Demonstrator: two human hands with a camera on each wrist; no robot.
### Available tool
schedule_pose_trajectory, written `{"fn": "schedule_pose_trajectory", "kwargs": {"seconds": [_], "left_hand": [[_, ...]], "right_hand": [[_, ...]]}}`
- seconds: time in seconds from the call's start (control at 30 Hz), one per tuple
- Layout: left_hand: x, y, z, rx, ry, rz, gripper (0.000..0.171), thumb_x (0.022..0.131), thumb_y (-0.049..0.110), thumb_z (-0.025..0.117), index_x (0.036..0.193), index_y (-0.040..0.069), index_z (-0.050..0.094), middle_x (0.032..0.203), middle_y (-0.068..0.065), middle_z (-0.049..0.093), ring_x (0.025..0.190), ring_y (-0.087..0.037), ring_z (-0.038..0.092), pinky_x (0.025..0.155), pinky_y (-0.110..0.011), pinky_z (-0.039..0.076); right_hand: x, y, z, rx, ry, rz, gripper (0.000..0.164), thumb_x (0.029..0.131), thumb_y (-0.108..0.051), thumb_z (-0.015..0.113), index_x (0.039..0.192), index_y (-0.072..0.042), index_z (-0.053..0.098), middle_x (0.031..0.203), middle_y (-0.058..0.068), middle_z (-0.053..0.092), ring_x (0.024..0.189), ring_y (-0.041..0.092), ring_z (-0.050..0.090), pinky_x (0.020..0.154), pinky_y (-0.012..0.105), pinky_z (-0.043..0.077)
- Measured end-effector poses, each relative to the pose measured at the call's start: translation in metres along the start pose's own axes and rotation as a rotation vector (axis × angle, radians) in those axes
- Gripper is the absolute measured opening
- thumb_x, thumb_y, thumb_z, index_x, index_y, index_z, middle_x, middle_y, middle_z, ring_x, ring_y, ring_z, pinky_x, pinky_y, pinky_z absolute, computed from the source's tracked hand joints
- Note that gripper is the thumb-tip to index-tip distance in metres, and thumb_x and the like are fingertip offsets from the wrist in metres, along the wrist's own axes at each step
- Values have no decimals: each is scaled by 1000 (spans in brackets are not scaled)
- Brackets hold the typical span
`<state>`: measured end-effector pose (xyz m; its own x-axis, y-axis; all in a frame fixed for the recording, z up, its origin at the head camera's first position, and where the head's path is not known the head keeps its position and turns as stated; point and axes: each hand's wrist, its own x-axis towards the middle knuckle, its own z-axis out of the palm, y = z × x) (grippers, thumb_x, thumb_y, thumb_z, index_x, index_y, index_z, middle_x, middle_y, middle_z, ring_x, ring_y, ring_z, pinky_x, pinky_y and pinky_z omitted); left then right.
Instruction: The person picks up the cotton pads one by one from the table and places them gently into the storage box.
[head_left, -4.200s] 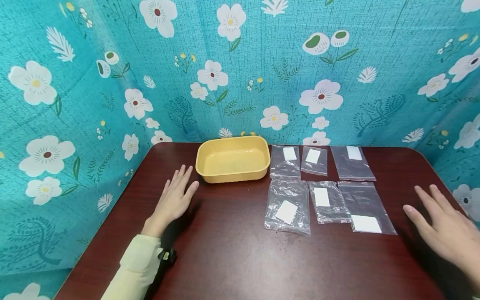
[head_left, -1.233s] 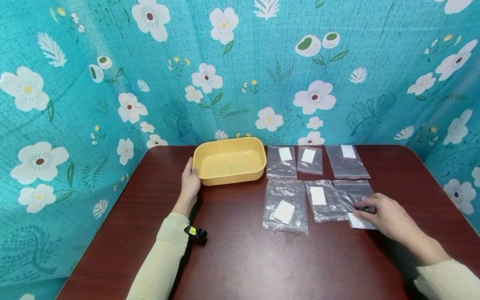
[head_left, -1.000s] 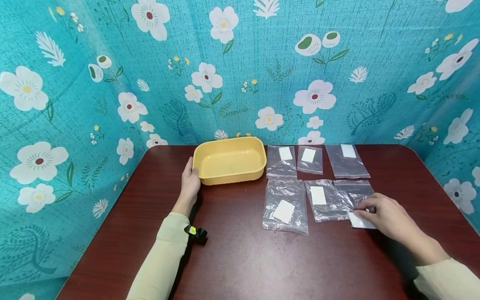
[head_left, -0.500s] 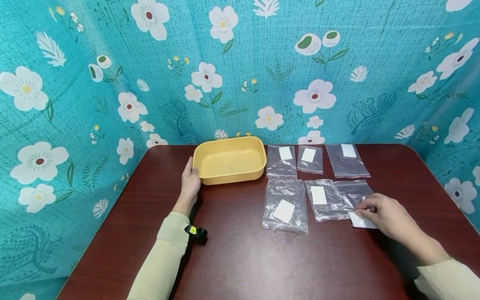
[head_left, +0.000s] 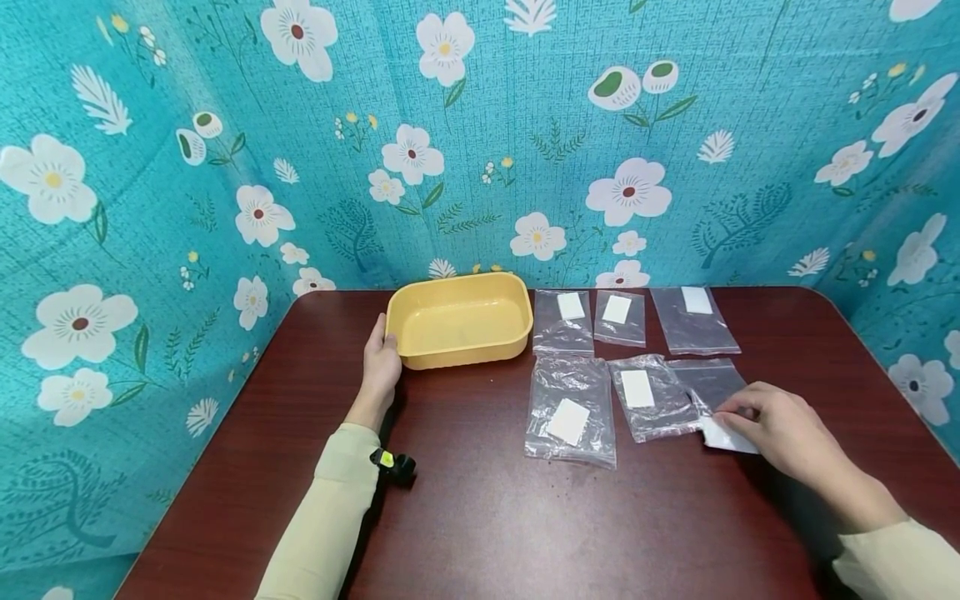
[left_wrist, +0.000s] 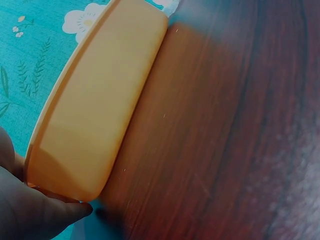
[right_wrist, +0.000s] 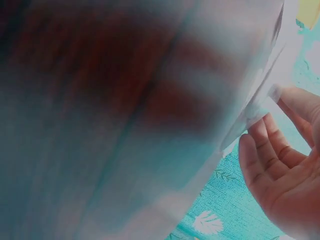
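Note:
On the dark wood table, my left hand (head_left: 381, 365) grips the left end of a yellow plastic basin (head_left: 461, 358), its thumb against the side. The left wrist view shows that thumb low on the basin's wall (left_wrist: 100, 100). To the right, my right hand (head_left: 783, 429) pinches a clear zip-lock bag (head_left: 708, 377) near a white rectangle (head_left: 726, 437) on its near end. That end is slightly raised; the hand hides part of the bag. In the right wrist view, thumb and fingertips of the right hand (right_wrist: 285, 170) meet at the bag's edge, the rest blurred.
Several other clear zip-lock bags with white rectangles lie flat in two rows: one (head_left: 572, 383) nearest the front, another (head_left: 660, 417) beside the pinched bag, others (head_left: 701, 329) behind. A flowered blue curtain (head_left: 480, 167) stands along the table's back edge.
My left hand came from beside the basin and took hold of its end. My right hand moved left from the table's right side, pinched the bag and lifted its near end slightly.

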<state>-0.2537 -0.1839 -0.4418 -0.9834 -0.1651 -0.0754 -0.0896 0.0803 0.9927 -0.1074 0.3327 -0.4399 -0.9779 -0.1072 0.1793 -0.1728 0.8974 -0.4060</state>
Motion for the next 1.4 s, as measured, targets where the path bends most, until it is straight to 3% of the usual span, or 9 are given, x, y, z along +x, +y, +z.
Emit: {"fn": "schedule_pose_trajectory", "kwargs": {"seconds": [0.27, 0.47, 0.73, 1.0, 1.4], "left_hand": [[1, -1, -1, -6, -5, -4, 54, 111, 12, 28, 163, 11, 11, 167, -4, 12, 151, -15, 15, 120, -31, 19], [0, 0, -1, -20, -12, 3, 54, 111, 11, 27, 163, 11, 10, 168, -5, 11, 151, -15, 13, 120, -31, 18], [0, 2, -1, -18, -10, 9, 54, 111, 10, 27, 162, 7, 10, 167, -6, 11, 151, -16, 14, 121, -32, 18], [-1, 1, -1, -16, -14, 1, 54, 111, 11, 28, 162, 9, 10, 167, -4, 12, 151, -16, 14, 120, -32, 18], [1, -1, -2, 4, -14, 5, 54, 111, 13, 27, 163, 10, 10, 167, -4, 12, 151, -16, 13, 121, -32, 18]], "right_hand": [[-4, -6, -12, -4, 97, -26, 14, 76, -9, 87, 88, -9, 80, 89, 7, 66, 73, 20, 55, 56, 30, 42], [-6, -13, -23, -6, 125, -9, 16, 76, -9, 87, 90, -7, 79, 94, 12, 67, 76, 26, 56, 57, 32, 44], [-7, -23, -41, -7, 208, -41, 18, 75, -6, 88, 90, -7, 79, 94, 11, 67, 75, 25, 53, 53, 23, 40], [-3, -33, -56, -1, 240, -54, 20, 75, -6, 88, 93, -7, 78, 99, 14, 67, 79, 29, 56, 54, 15, 40], [4, -41, -58, 1, 241, -55, 22, 75, -5, 88, 94, -6, 78, 101, 16, 67, 82, 30, 57, 57, 13, 39]]}}
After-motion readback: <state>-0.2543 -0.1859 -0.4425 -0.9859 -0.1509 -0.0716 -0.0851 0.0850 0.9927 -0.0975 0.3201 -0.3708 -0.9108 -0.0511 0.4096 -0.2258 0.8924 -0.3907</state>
